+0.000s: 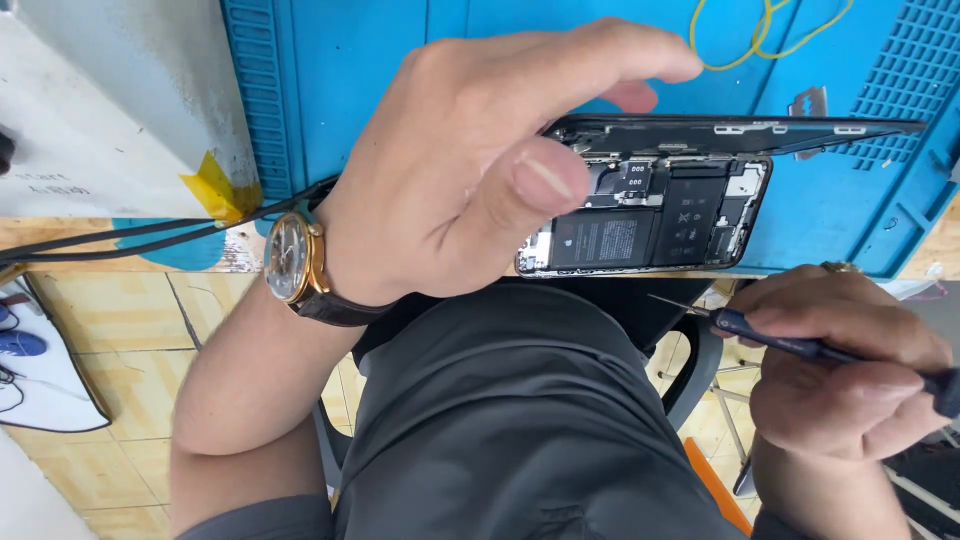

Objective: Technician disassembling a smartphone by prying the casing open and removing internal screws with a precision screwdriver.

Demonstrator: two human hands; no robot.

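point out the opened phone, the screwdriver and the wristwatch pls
opened phone (640, 225): head view, on the exposed internals of the lower body.
screwdriver (790, 343): head view, on the dark handle just ahead of the right hand's fingers.
wristwatch (287, 256): head view, on the dial at the left wrist.

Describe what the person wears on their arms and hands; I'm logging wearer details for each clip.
The left hand has a bare forearm and a round gold-cased wristwatch with dark face and brown leather strap. The right hand wears a gold-coloured ring; no sleeve shows there.
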